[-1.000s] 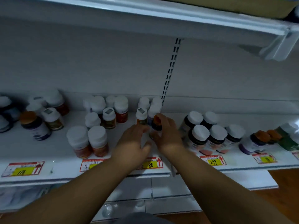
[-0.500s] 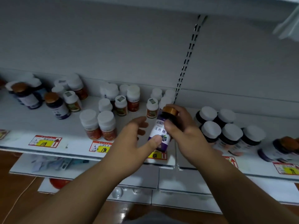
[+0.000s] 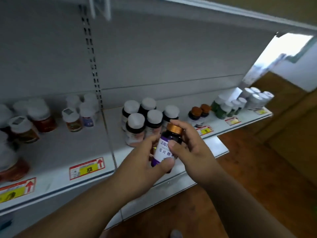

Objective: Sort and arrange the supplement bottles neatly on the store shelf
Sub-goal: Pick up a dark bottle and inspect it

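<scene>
The purple bottle (image 3: 165, 148) looks rigid, smooth and light enough for 1 hand, best taken round its body below the cap (a dropped one might crack). It is dark with a copper-gold cap and a white label in Chinese characters. Both the left hand (image 3: 145, 160) and right hand (image 3: 190, 148) grasp it with curled fingers, in front of the shelf (image 3: 65, 152) edge, near 5 white-capped bottles (image 3: 145, 117).

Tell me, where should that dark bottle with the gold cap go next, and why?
Probably to the right along the shelf, to stand beside the two copper-capped bottles. The held bottle, gripped by the left hand and the right hand, has a similar metallic cap and dark body, unlike the white-capped bottles just behind it.
</scene>
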Action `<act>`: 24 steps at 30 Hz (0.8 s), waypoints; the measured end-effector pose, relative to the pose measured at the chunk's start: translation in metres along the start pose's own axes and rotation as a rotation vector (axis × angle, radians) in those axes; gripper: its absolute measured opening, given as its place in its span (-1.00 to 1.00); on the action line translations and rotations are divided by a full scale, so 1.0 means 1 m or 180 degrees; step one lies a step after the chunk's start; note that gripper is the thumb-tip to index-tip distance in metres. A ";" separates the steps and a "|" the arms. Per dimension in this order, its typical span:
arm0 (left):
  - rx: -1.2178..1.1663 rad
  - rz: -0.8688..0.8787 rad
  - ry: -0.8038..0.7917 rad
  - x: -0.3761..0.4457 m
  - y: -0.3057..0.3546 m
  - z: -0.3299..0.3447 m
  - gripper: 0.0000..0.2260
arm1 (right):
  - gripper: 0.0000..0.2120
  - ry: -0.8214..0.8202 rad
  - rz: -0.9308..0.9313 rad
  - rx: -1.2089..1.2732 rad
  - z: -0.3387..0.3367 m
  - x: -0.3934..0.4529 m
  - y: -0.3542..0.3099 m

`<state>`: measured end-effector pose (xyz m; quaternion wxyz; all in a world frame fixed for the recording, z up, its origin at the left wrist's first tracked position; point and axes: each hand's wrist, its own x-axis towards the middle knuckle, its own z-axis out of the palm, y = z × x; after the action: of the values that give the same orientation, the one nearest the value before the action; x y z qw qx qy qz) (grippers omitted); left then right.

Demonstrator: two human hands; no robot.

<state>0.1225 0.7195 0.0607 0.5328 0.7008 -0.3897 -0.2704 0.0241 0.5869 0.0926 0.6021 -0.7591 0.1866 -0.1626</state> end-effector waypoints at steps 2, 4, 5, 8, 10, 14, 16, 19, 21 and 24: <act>-0.0005 0.0166 -0.0201 0.016 0.005 0.029 -0.43 | -0.56 0.0179 -0.0063 -0.0080 -0.034 -0.008 0.009; 0.0229 0.0218 -0.0157 0.036 0.007 0.059 -0.41 | -0.57 0.0366 -0.0130 -0.0137 -0.072 -0.012 0.019; 0.0337 0.0249 -0.0045 0.048 0.009 0.075 -0.45 | -0.57 0.0442 -0.0160 -0.0167 -0.093 -0.011 0.025; 0.0731 0.0406 0.0434 0.086 0.014 0.126 -0.49 | -0.57 0.0468 -0.0244 -0.0438 -0.160 0.000 0.045; 0.1145 0.0472 0.0698 0.112 0.020 0.154 -0.50 | -0.55 0.0420 -0.0250 -0.0751 -0.202 0.014 0.056; 0.2467 0.0653 0.1032 0.168 0.028 0.171 -0.55 | -0.54 0.0080 -0.0423 -0.1631 -0.257 0.059 0.064; 0.3088 0.0640 0.1089 0.195 0.023 0.167 -0.53 | -0.54 -0.0113 -0.0512 -0.1831 -0.268 0.090 0.069; 0.3617 0.0336 0.0950 0.221 0.014 0.162 -0.46 | -0.53 -0.0283 -0.0594 -0.1995 -0.269 0.133 0.085; 0.3788 0.0302 0.0798 0.236 0.007 0.162 -0.40 | -0.51 -0.0378 -0.0653 -0.2266 -0.270 0.155 0.101; 0.3971 -0.0007 0.0566 0.256 -0.005 0.163 -0.29 | -0.52 -0.0533 -0.0618 -0.2423 -0.272 0.175 0.124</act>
<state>0.1351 0.4193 0.0189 0.0537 0.8999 -0.4276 0.0665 0.0387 0.2451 0.0356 0.2728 -0.9526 0.1112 -0.0756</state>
